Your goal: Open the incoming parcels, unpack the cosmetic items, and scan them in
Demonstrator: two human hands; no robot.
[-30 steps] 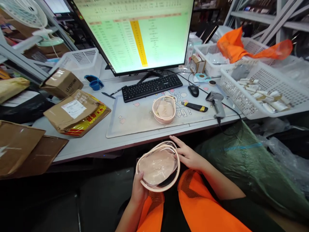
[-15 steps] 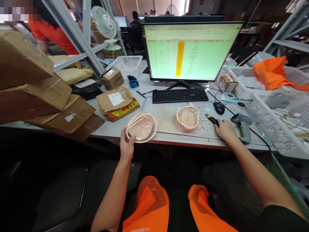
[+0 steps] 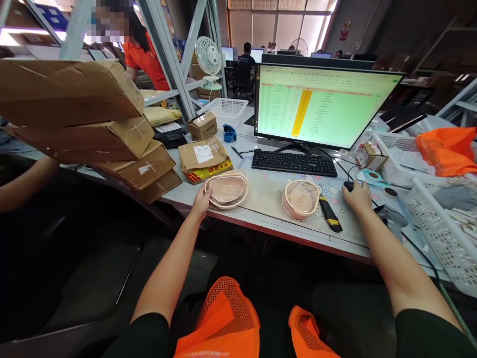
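1. My left hand [image 3: 202, 201] is clamping a beige-trimmed clear pouch [image 3: 228, 190] by its rim, mid-frame, at the front of the bench [image 3: 186, 193].
2. My right hand [image 3: 358, 197] is resting over a computer mouse [image 3: 348, 186] at centre right; from here I cannot tell whether its fingers are gripping.
3. A second pouch [image 3: 301, 200] is sitting between them, beside a utility knife [image 3: 330, 215].

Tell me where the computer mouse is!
In the head view, the mouse is on the right, partly hidden by the person's right hand, just right of the keyboard.
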